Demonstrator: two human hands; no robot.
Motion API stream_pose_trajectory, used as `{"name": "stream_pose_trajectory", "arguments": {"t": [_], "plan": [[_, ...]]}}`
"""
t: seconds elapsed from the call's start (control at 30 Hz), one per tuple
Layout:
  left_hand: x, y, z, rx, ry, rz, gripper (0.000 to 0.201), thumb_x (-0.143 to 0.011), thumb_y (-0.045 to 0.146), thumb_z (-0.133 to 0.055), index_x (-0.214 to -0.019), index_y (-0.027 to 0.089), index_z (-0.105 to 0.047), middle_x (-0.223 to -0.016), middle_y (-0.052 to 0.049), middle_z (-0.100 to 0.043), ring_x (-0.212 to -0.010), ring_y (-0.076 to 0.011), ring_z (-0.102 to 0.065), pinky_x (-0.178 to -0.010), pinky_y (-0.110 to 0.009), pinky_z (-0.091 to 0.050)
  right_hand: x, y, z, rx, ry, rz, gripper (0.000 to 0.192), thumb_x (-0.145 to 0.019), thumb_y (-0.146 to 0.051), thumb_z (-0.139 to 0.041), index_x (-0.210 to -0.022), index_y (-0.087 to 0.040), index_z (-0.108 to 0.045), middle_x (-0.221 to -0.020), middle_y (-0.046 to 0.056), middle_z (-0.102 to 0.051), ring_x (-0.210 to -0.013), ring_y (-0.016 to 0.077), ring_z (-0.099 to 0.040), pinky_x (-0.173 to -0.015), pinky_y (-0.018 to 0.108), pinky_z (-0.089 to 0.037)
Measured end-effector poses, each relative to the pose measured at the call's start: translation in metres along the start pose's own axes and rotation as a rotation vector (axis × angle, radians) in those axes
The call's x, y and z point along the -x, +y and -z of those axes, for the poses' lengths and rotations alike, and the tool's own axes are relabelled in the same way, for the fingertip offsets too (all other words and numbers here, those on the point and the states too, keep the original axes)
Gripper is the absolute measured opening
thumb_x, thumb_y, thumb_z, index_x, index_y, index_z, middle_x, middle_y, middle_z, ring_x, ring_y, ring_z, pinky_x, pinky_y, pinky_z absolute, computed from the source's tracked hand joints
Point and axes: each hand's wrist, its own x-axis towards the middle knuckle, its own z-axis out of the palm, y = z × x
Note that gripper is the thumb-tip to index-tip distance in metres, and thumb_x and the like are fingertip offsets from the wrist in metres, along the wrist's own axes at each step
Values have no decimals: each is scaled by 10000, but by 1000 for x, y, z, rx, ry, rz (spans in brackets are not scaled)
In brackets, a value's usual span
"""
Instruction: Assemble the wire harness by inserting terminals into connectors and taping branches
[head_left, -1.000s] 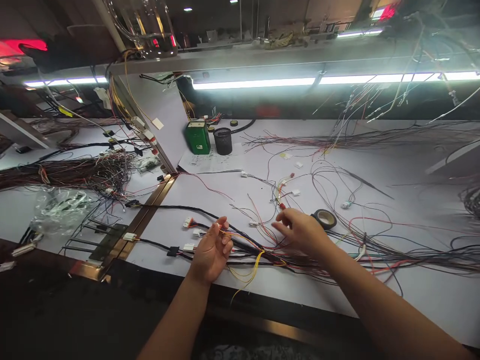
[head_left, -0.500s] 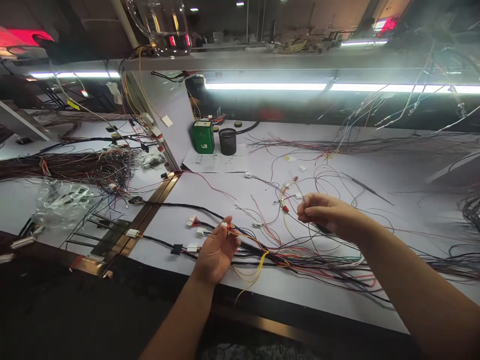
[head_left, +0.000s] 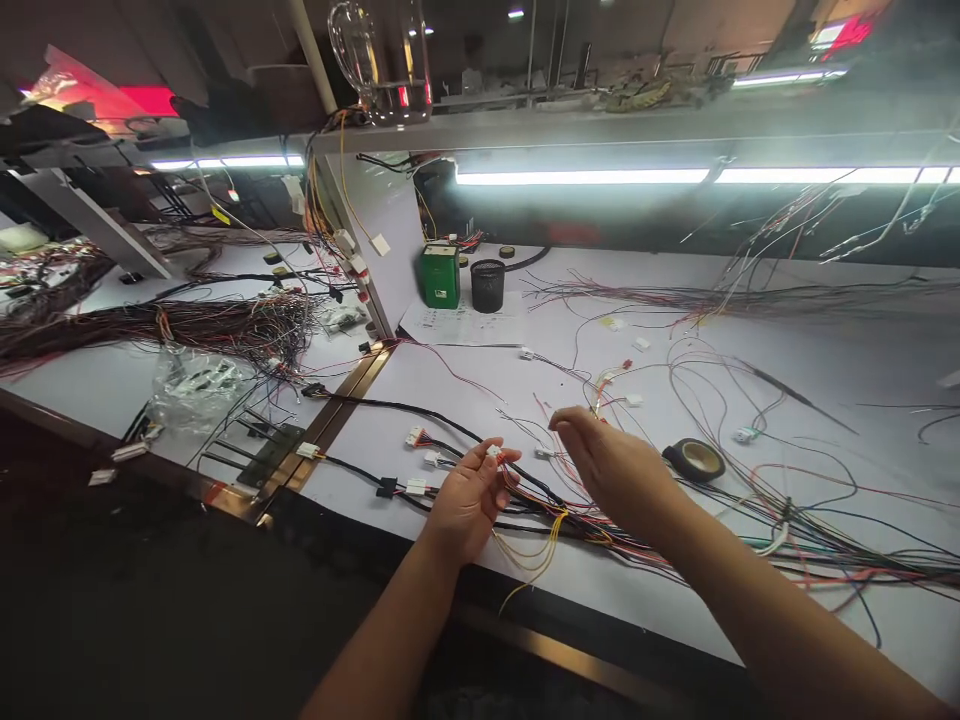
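My left hand (head_left: 469, 495) is closed, pinching a small white connector (head_left: 493, 452) between thumb and fingers. Orange and red wires run from it to the right, towards the wiring harness (head_left: 525, 490) on the bench. To its right, my right hand (head_left: 619, 460) is held above the wires with its fingers pressed together. Whatever is in them is hidden by the hand. Left of my left hand lie a white connector with an orange part (head_left: 415, 437), a smaller white connector (head_left: 433, 459) and a black connector (head_left: 386, 487). A yellow wire bundle (head_left: 559, 530) hangs near the bench's front edge.
A roll of black tape (head_left: 696, 460) lies right of my right hand. At the back stand a green box (head_left: 441, 277) and a black mesh cup (head_left: 488, 287). A pegged metal plate (head_left: 266, 455) and a plastic bag (head_left: 195, 385) lie left. A glass jug (head_left: 390, 70) stands on the shelf.
My right hand has moved left, closer to my left hand, and the tape roll now shows fully. The left hand keeps the connector. The view has shifted left.
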Motion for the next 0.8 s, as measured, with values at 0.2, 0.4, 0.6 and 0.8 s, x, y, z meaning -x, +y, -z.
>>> {"name": "stream_pose_trajectory", "arguments": {"t": [0.2,0.4,0.6,0.8], "plan": [[-2,-3,0,44,-26,-24,206,-824,186,-656,-1026,152,-644,-984,-52,-646,-741,-75,-585,-667,-195,-479,14,1,-29,-120,-57,115,320,-932,-306,-411,-1210,-266,-566,-852,17,-685,-721,157,-622,-616,263,-419],[-2,-1,1,61,15,26,291,-806,133,-664,-1095,147,-630,-916,-53,-657,-706,-68,-589,-678,-185,-496,20,0,-35,-232,-48,-34,170,-890,-374,-496,-919,-284,-638,-695,-39,-639,-594,127,-552,-566,247,-384],[1,1,1,73,-8,61,243,-782,127,-692,-1019,131,-642,-915,-63,-678,-723,-74,-624,-730,-191,-527,22,-4,-39,-270,50,23,121,-844,-276,-536,-777,-240,-630,-853,-3,-629,-678,122,-553,-609,247,-385],[2,-1,4,49,-25,63,252,-760,129,-717,-1002,130,-644,-910,-68,-701,-738,-83,-646,-751,-202,-525,27,-10,-36,-166,87,56,154,-858,-289,-521,-747,-233,-611,-813,-3,-622,-660,123,-550,-590,244,-360]]}}
